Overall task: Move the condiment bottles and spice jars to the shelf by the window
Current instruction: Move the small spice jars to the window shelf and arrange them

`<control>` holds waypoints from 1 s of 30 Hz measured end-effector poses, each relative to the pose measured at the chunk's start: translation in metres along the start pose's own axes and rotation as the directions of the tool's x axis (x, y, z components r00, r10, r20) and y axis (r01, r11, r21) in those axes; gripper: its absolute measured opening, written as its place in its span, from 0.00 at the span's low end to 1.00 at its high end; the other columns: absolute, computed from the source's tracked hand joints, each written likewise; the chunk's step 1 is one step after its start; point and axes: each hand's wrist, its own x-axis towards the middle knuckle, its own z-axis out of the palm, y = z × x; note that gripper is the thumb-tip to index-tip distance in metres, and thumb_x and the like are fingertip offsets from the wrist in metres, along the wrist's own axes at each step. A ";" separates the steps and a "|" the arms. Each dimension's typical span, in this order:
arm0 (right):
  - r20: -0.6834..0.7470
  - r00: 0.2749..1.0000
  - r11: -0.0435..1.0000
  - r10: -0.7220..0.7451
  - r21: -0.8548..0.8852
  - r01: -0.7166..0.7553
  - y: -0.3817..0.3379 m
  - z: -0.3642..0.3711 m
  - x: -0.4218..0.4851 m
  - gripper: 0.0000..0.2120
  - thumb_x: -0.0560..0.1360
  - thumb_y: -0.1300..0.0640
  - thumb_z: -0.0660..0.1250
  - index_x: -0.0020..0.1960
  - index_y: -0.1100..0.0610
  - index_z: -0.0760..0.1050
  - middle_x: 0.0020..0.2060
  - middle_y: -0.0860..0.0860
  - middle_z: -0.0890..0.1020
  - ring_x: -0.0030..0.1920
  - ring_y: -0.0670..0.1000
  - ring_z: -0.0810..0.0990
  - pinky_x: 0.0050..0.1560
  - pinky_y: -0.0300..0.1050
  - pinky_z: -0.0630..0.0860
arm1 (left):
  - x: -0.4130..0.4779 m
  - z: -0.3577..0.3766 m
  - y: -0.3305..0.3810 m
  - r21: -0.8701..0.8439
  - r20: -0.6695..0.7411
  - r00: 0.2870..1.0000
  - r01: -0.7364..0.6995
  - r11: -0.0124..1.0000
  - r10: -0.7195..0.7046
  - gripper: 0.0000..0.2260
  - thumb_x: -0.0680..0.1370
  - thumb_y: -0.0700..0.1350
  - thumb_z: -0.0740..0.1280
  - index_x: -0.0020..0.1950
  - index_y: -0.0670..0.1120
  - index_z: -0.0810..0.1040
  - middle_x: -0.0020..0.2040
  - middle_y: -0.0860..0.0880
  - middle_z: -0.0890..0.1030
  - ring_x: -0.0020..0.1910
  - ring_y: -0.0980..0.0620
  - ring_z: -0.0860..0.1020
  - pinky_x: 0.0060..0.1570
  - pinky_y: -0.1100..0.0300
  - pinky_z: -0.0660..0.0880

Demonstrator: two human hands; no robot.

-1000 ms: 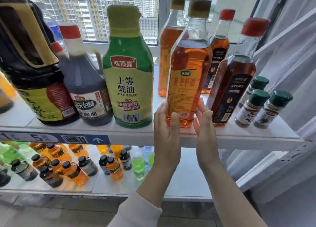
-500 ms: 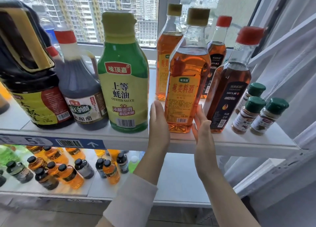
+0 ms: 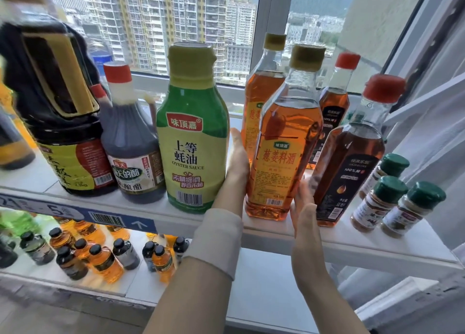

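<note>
In the head view, the amber cooking-wine bottle (image 3: pixel 284 142) is seen standing upright near the front of the white shelf (image 3: pixel 352 243) by the window (image 3: pixel 176 19), just right of frame centre. It is flanked by both hands. The left hand (image 3: pixel 236 162) is laid flat at its 9 o'clock, fingers straight, between it and the oyster sauce bottle (image 3: pixel 193 137). The right hand (image 3: pixel 304 208) is held with fingers straight at its 5 o'clock, by the base; whether contact is made there cannot be told through the blur. Nothing is gripped.

The step in hand is judged to be squaring the bottle into its row. Light, even pressure is best applied low on both sides, so that the tall bottle is slid rather than tipped. The red-capped bottle (image 3: pixel 349 157) at 3 o'clock and the spice jars (image 3: pixel 391 198) beyond it should be left unknocked, and the base kept back from the shelf edge.
</note>
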 end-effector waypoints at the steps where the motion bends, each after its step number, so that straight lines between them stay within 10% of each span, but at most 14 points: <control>1: 0.010 1.000 1.000 0.005 -0.003 -0.005 0.000 0.000 0.002 0.47 0.62 0.19 0.49 0.75 0.43 0.50 0.75 0.40 0.57 0.72 0.35 0.57 0.63 0.22 0.59 | 0.002 0.000 0.000 -0.017 -0.017 1.000 0.015 1.000 -0.015 0.30 0.79 0.62 0.41 0.39 0.56 0.81 0.42 0.58 0.83 0.41 0.58 0.82 0.50 0.57 0.77; 5: 0.018 1.000 1.000 0.005 0.014 -0.005 0.001 0.000 0.004 0.45 0.63 0.20 0.50 0.74 0.41 0.51 0.74 0.40 0.58 0.72 0.35 0.58 0.63 0.23 0.60 | 0.008 0.002 -0.001 -0.067 -0.047 0.998 0.047 0.997 -0.050 0.29 0.79 0.62 0.41 0.55 0.50 0.78 0.62 0.41 0.78 0.57 0.44 0.78 0.63 0.46 0.71; 12: 0.038 0.999 0.999 -0.003 0.042 0.001 0.001 0.001 0.002 0.46 0.65 0.21 0.50 0.76 0.45 0.51 0.74 0.40 0.59 0.72 0.36 0.58 0.66 0.26 0.60 | 0.012 0.004 0.002 -0.051 -0.016 0.995 0.095 0.994 -0.096 0.34 0.79 0.62 0.39 0.71 0.40 0.65 0.67 0.37 0.71 0.67 0.39 0.70 0.69 0.44 0.64; 25: 0.057 0.998 0.999 0.010 0.049 -0.013 -0.001 -0.001 0.002 0.48 0.63 0.20 0.49 0.75 0.46 0.51 0.74 0.39 0.59 0.71 0.35 0.59 0.63 0.24 0.61 | 0.016 0.001 -0.005 0.047 0.041 0.995 0.090 0.995 -0.092 0.33 0.79 0.61 0.41 0.71 0.38 0.64 0.44 0.49 0.76 0.42 0.52 0.75 0.47 0.60 0.73; 30: 0.041 0.998 0.997 0.047 0.053 -0.049 -0.005 0.000 0.003 0.48 0.63 0.20 0.50 0.75 0.46 0.52 0.73 0.39 0.62 0.70 0.34 0.62 0.60 0.22 0.62 | 0.013 0.003 -0.005 0.129 0.023 0.993 0.116 0.985 -0.120 0.22 0.81 0.58 0.43 0.50 0.46 0.71 0.39 0.50 0.75 0.33 0.57 0.77 0.29 0.69 0.75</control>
